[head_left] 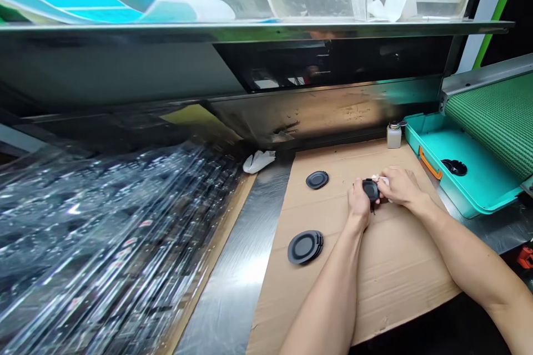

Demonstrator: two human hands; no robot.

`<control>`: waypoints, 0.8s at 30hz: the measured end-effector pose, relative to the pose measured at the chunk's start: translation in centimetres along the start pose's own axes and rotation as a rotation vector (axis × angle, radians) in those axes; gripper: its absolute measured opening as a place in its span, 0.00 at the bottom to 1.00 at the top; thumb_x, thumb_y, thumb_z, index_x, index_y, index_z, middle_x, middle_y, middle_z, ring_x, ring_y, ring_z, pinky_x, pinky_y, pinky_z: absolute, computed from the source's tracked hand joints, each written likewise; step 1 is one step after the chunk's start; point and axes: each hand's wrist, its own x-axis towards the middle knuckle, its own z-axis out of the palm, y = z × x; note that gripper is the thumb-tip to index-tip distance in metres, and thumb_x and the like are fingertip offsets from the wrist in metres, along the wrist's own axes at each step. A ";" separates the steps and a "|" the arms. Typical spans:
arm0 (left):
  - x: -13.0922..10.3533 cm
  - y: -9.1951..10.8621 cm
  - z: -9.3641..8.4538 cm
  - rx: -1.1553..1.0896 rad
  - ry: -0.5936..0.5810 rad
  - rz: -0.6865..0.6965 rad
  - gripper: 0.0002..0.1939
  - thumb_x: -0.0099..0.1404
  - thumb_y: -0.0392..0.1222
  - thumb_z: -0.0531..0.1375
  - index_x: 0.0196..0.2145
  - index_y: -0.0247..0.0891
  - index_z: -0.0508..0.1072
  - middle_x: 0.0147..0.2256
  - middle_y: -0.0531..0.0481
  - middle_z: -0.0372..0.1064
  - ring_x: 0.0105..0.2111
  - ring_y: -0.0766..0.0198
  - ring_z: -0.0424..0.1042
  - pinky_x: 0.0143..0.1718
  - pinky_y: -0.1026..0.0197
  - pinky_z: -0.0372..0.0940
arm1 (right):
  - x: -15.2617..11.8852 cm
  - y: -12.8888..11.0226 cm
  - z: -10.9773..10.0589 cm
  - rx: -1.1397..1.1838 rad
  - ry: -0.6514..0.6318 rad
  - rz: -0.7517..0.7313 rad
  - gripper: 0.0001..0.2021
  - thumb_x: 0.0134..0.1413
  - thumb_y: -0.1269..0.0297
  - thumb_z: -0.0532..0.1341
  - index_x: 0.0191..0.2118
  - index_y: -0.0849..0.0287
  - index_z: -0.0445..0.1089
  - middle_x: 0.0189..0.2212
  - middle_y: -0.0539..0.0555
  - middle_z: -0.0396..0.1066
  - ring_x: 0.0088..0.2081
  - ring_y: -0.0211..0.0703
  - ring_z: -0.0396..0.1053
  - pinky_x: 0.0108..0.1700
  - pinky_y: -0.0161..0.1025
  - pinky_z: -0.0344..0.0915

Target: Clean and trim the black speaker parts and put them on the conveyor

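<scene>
Over the right part of the cardboard sheet (400,266), my left hand (358,199) grips a black oval part (370,190) by its left side. My right hand (397,184) has closed fingers around a white cloth (382,179), which touches the part's right edge. To the left on the cardboard lies a single black oval part (317,179). Nearer to me sits a small stack of black oval parts (303,247).
A teal tray (478,199) with black pieces stands right, beneath a green conveyor belt (497,116). A small bottle (393,136) stands at the cardboard's back edge. Clear plastic trays (104,244) fill the left. A metal shelf (266,31) crosses above; crumpled white paper (259,161) lies back left.
</scene>
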 end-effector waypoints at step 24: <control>0.5 2.7 -1.1 -0.437 -0.074 -0.247 0.24 0.75 0.53 0.43 0.52 0.34 0.69 0.46 0.36 0.75 0.44 0.56 0.77 0.48 0.52 0.71 | -1.8 -3.2 2.5 0.046 0.039 -0.294 0.16 0.69 0.56 0.54 0.56 0.50 0.71 0.51 0.56 0.71 0.48 0.50 0.62 0.50 0.45 0.54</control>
